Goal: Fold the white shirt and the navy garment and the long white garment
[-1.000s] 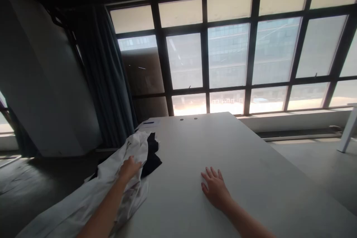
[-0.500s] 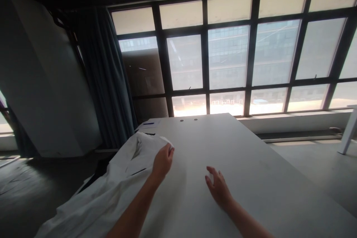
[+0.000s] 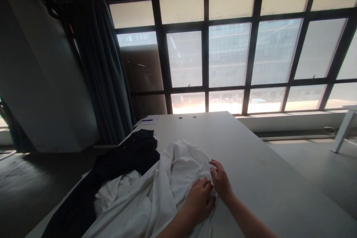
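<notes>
A crumpled white cloth [image 3: 158, 197], perhaps a garment, lies across the left and middle of the white table [image 3: 251, 171]. My left hand [image 3: 198, 201] rests on its right part with fingers curled into the fabric. Just to the right, my right hand [image 3: 220, 180] touches or nearly touches the cloth's right edge, its fingers bent but apart. Dark navy clothing [image 3: 131, 152] spreads to the left of the white cloth, partly beneath it. What kind of garment each is, I cannot make out.
At the table's far left corner lies a paper with a blue pen [image 3: 147, 120]. Two small round discs [image 3: 187, 117] sit near the far edge. Beyond stand a blue curtain [image 3: 108, 81] and wide windows. A white table leg [image 3: 344, 130] stands at right.
My left hand has drawn the white cloth right and toward me, beside my right hand. This uncovers the dark clothing. My right hand has shifted only slightly.
</notes>
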Tool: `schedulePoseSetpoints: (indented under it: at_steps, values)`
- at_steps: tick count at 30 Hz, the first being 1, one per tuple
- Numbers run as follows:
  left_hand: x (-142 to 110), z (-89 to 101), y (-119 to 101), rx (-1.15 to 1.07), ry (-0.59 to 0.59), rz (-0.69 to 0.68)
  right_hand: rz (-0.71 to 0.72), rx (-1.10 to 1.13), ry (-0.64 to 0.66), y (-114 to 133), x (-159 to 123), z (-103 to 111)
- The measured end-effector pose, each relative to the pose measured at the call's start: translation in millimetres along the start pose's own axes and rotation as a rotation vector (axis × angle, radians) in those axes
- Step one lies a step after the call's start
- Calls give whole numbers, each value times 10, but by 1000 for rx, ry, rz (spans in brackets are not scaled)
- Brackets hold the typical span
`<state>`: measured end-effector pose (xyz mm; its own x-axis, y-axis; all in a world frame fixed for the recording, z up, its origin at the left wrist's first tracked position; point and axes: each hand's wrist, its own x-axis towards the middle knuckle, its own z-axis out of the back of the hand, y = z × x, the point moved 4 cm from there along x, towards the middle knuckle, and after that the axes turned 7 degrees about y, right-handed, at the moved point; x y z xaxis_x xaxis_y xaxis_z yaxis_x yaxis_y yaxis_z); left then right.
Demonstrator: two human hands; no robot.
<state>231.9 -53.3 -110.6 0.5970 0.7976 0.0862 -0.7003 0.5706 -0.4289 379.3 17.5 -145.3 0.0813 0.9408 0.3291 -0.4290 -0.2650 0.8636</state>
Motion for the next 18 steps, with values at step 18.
schedulePoseSetpoints:
  at_steps: [18]
  values:
    - [-27, 765, 295, 225, -83, 190, -7, -503, 3, -112, 269, 451]
